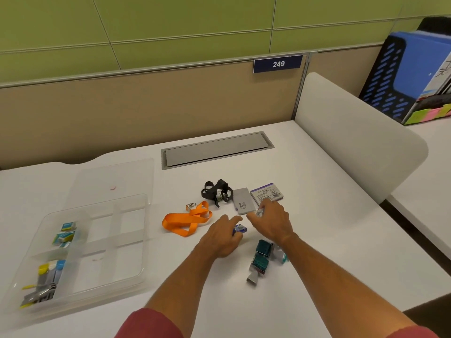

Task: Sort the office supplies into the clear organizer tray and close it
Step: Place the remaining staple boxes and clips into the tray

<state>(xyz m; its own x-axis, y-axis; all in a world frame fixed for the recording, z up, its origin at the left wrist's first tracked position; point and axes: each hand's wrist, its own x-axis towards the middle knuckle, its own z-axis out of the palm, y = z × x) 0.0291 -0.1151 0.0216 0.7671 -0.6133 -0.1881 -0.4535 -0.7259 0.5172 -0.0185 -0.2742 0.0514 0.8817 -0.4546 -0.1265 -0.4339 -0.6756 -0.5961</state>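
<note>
The clear organizer tray point(80, 252) sits open at the desk's left, close to the near edge, with its clear lid point(114, 176) lying flat behind it. The far-left compartment holds small teal-and-white packets point(65, 234); the near-left one holds markers with yellow and blue caps point(47, 279). The other compartments show only bare plastic.

To the right, loose on the white desk point(305, 276), lie an orange lanyard point(186, 222), black binder clips point(216, 192), a grey box point(242, 201) and a purple-edged box point(267, 195). The left hand point(222, 237) curls round a small blue-and-white box point(240, 229). The right hand point(271, 222) pinches a small pale item point(258, 212) just beside the grey box. Dark green boxes point(262, 256) lie under the right forearm. Open desk runs between tray and lanyard.
</note>
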